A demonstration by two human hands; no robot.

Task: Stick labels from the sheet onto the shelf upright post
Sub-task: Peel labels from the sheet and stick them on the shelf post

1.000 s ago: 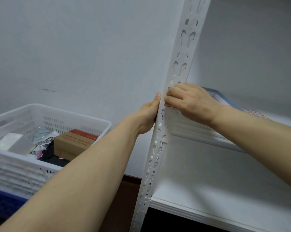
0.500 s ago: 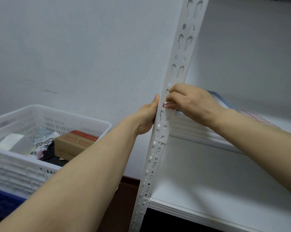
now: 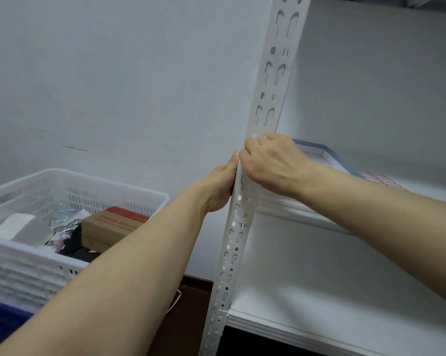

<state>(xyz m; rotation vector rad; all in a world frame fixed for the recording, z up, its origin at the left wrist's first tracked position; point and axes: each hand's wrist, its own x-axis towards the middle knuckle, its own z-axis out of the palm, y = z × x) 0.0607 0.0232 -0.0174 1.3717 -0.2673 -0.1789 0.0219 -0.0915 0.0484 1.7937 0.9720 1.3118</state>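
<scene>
We face a pale wall [image 3: 114,73] with a faint scuff [image 3: 75,149]. Below it we see dark floor [image 3: 188,312], white shelves [image 3: 332,312] right, a white crate [image 3: 24,268] left.

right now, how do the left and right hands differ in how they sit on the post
The left hand holds the post from its left edge, thumb pointing up; the right hand lies over the front face, fingers curled. The right hand sits slightly higher than the left hand. Both touch the post at about the same spot.
</scene>
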